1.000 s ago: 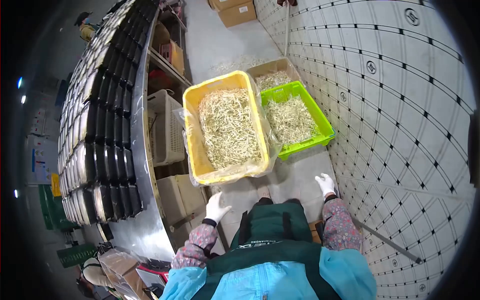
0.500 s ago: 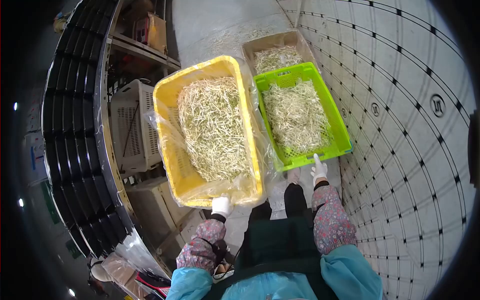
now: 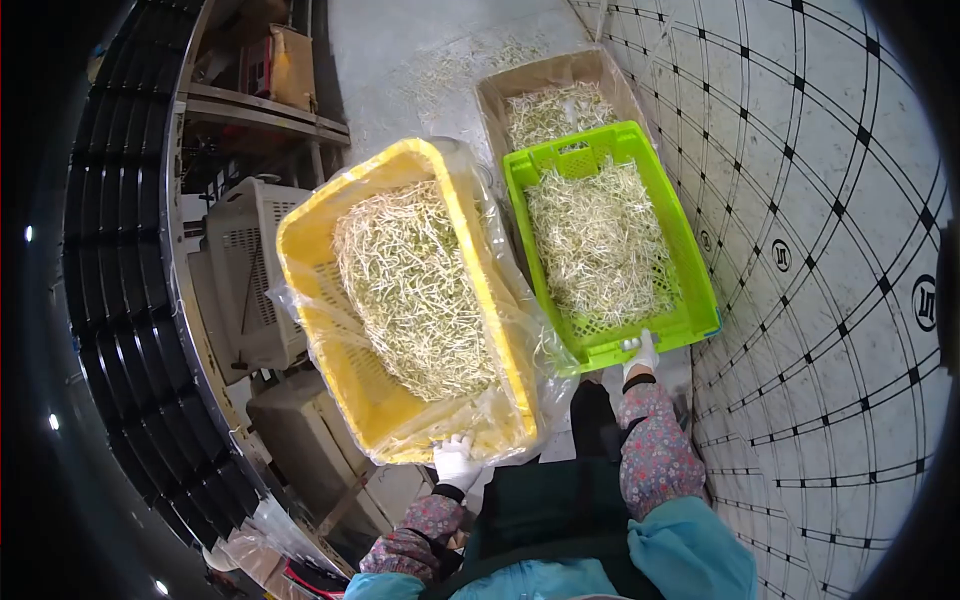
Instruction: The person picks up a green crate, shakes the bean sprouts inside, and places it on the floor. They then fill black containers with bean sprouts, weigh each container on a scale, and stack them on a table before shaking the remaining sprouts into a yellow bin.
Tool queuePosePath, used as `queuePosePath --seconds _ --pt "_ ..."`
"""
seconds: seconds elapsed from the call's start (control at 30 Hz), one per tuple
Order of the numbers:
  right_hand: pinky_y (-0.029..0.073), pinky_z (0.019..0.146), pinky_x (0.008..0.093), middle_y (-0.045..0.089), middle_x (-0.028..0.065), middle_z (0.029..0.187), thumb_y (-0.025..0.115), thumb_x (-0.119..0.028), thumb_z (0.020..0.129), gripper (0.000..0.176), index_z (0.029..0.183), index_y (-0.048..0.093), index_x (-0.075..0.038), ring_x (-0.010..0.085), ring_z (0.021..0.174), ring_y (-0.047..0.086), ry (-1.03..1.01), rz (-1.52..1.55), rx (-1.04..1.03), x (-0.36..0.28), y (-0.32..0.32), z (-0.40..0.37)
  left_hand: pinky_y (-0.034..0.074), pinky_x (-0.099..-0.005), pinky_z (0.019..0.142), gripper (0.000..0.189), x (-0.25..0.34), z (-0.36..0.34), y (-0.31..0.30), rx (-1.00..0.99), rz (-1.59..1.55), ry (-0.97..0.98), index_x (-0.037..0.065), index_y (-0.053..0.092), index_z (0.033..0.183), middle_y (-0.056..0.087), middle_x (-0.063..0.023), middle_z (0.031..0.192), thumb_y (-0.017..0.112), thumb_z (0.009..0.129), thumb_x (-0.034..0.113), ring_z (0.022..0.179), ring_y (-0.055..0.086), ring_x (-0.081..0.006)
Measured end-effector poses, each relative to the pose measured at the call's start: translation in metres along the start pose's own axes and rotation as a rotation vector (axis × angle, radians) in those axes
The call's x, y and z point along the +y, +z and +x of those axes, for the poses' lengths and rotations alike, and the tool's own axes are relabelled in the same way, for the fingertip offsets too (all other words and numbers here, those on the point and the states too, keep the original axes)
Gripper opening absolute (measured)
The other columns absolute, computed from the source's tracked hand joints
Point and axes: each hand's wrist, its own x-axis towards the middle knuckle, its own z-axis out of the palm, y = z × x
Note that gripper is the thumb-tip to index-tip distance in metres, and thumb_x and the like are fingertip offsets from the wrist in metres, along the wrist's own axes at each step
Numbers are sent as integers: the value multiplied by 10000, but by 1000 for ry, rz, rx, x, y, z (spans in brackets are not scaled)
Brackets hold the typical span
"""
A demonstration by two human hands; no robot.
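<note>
A yellow crate (image 3: 310, 270) lined with clear plastic holds a heap of pale sprouts (image 3: 415, 285). My left hand (image 3: 456, 460), in a white glove, grips its near rim. Beside it on the right sits a green crate (image 3: 700, 300), also filled with sprouts. Its near edge is under my right hand (image 3: 640, 352), which is gloved too and closed on the rim. Both sleeves are floral, over a blue and green apron.
Behind the green crate stands a brown crate (image 3: 500, 90) with more sprouts. White crates (image 3: 245, 270) sit under a metal shelf at the left, beside a curved row of black trays (image 3: 110, 250). A tiled wall (image 3: 830, 200) runs along the right. Loose sprouts litter the floor (image 3: 440, 70).
I have leaned closer to the crates. My left hand went from hanging free to gripping the yellow crate's rim, and my right hand reached forward onto the green crate's edge.
</note>
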Motion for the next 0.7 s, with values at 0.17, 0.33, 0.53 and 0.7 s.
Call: queuePosePath --seconds 0.17,0.33,0.53,0.7 --pt "398 466 287 400 -23 587 574 -517 914 426 783 424 -141 135 477 396 -16 8 -132 -31 23 -64 350 -475 995 584 -10 5 7 -132 -30 -43 133 574 1237 566 -136 1196 699 702 331 1091 536 -325" --pt "369 474 274 344 -29 668 578 -580 889 477 821 402 -142 115 537 359 -75 -34 -97 -69 0 -94 241 -473 1127 740 26 -5 -50 77 -92 -46 98 437 1363 390 -175 1433 684 666 127 1308 376 -390" --pt "335 429 246 319 -47 611 579 -615 868 505 828 376 -154 96 492 337 -76 -104 -6 -98 -73 -136 293 -423 1122 504 143 45 -145 308 -936 424 12 516 1302 469 -194 1385 661 837 140 1346 382 -337" --pt "339 418 257 316 -49 591 565 -602 884 486 777 366 -172 100 471 338 -55 -103 -31 -104 -92 -140 219 -399 1159 795 207 171 -79 196 -840 323 -6 249 1466 259 -264 1507 661 846 275 1411 242 -386"
